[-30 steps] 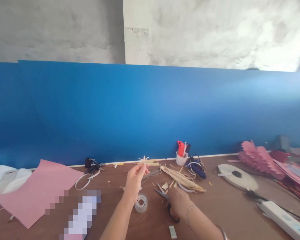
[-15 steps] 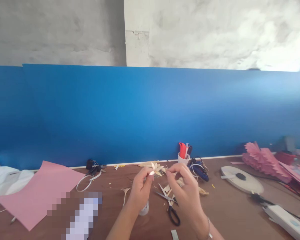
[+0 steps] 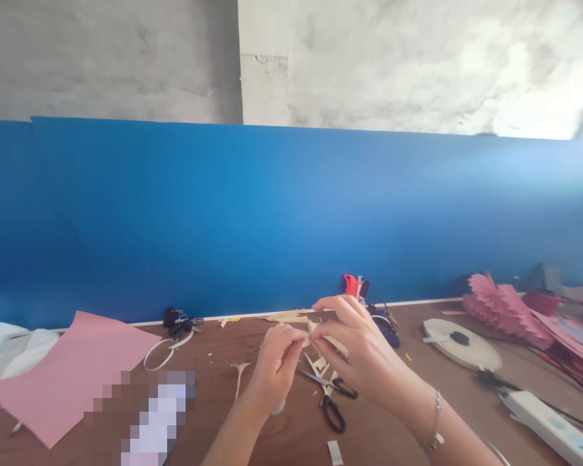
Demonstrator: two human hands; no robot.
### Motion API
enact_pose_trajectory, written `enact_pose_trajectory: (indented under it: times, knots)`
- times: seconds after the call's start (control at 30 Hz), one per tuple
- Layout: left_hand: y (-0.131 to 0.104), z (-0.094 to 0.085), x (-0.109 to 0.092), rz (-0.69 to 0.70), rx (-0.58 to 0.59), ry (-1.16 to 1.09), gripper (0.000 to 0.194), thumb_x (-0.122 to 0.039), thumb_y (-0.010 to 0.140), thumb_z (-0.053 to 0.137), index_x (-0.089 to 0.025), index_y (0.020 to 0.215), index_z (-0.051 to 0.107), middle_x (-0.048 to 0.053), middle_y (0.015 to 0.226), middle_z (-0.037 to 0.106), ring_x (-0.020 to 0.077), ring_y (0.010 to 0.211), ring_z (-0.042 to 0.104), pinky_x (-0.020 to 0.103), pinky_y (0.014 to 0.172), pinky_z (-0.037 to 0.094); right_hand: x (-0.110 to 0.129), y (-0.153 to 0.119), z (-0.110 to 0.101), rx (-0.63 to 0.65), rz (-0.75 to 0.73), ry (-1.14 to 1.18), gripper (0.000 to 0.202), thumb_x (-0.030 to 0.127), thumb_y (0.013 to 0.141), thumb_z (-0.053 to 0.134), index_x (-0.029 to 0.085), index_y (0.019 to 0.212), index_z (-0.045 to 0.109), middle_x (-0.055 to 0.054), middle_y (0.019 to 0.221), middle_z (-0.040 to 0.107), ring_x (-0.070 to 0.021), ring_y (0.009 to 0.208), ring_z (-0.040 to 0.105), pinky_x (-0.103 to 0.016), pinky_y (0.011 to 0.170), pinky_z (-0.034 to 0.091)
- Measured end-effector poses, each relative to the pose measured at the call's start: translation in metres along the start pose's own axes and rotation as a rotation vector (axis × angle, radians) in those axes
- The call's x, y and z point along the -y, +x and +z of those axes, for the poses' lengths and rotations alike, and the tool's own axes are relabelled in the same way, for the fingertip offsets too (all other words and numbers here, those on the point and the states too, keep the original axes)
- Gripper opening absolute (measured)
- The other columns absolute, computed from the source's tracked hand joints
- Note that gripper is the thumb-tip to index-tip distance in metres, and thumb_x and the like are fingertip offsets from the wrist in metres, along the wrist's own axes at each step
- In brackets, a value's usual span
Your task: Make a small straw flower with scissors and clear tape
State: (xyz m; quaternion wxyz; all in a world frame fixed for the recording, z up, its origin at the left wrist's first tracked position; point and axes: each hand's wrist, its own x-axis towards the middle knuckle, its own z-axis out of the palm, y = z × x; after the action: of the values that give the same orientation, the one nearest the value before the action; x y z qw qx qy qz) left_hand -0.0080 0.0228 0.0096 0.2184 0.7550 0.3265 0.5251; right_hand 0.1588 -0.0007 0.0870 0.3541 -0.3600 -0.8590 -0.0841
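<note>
Pale piece (image 3: 306, 341): small and thin, between the fingertips of both hands, above the brown table (image 3: 214, 408); fingers hide most of it.
Left hand (image 3: 276, 362): thumb and forefinger pressed narrowly together on the piece.
Right hand (image 3: 354, 343): thumb and forefinger close together at the piece's other side, remaining fingers spread; whether they grip it, I cannot tell.
Slip or tear: likely risks, since so little surface lies under the fingertips; uneven pulling could rip it or free it.
Scraps: pale strips (image 3: 286, 317) lie behind the hands; a dropped piece could be lost among such similar colours.
Scissors (image 3: 324, 383): on the table just below the hands, blades parted, points facing away from the person; a careless downward reach could meet them.
Back edge: the blue panel (image 3: 272, 226) rises behind the table, limiting forward reach; the near edge is out of view.
Room: bare tabletop shows right of the scissors, up to the power strip (image 3: 554, 421), and leftward before the pink paper (image 3: 68, 382).
</note>
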Motion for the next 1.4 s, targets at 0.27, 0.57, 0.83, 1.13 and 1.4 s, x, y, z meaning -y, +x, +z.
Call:
enact_pose_trajectory:
  times: [0.27,0.57,0.83,1.13,1.4]
  knots:
    - [0.0008,-0.0011,-0.003,0.02,0.034,0.04,0.022,-0.025,0.092,0.039,-0.02,0.084,0.059,0.002,0.071,0.053,0.0156,0.072,0.047,0.029,0.073,0.037,-0.0025,-0.0011,0.0036,0.012,-0.02,-0.027,0.017,0.008,0.079,0.05,0.02,0.07,0.057,-0.008,0.102,0.055,-0.0212,0.092,0.052,-0.04,0.08,0.046]
    - [-0.0015,-0.0008,-0.0052,-0.045,0.04,0.024,0.023,-0.027,0.091,0.039,-0.021,0.09,0.061,0.004,0.076,0.057,0.0182,0.078,0.05,0.033,0.077,0.039,-0.0047,-0.0024,0.0052,0.01,-0.023,-0.005,0.016,0.007,0.078,0.048,0.019,0.071,0.057,-0.009,0.103,0.055,-0.022,0.093,0.051,-0.042,0.08,0.046]
    - [-0.0032,-0.0005,-0.0052,-0.084,-0.049,-0.014,0.023,-0.028,0.085,0.052,-0.023,0.105,0.061,0.004,0.079,0.062,0.0191,0.082,0.054,0.033,0.078,0.042,-0.0059,-0.0031,0.0075,-0.001,-0.02,0.012,0.016,0.008,0.08,0.049,0.02,0.07,0.056,-0.009,0.102,0.055,-0.0218,0.092,0.052,-0.041,0.079,0.047]
    - [-0.0005,0.0028,-0.0019,0.104,-0.114,0.08,0.013,-0.021,0.086,0.052,-0.021,0.079,0.062,-0.001,0.068,0.063,0.014,0.065,0.054,0.031,0.073,0.038,-0.0018,-0.0051,0.0072,0.017,0.008,0.036,0.015,0.008,0.079,0.049,0.019,0.074,0.056,-0.009,0.104,0.054,-0.0216,0.094,0.052,-0.04,0.08,0.046]
    - [-0.0015,0.0025,-0.0009,0.106,-0.095,0.088,0.015,-0.024,0.087,0.05,-0.021,0.078,0.062,0.0,0.066,0.061,0.0151,0.066,0.054,0.032,0.074,0.038,-0.0011,-0.006,0.0067,0.031,0.013,0.039,0.015,0.007,0.08,0.049,0.019,0.073,0.054,-0.009,0.104,0.054,-0.0218,0.096,0.051,-0.042,0.082,0.045]
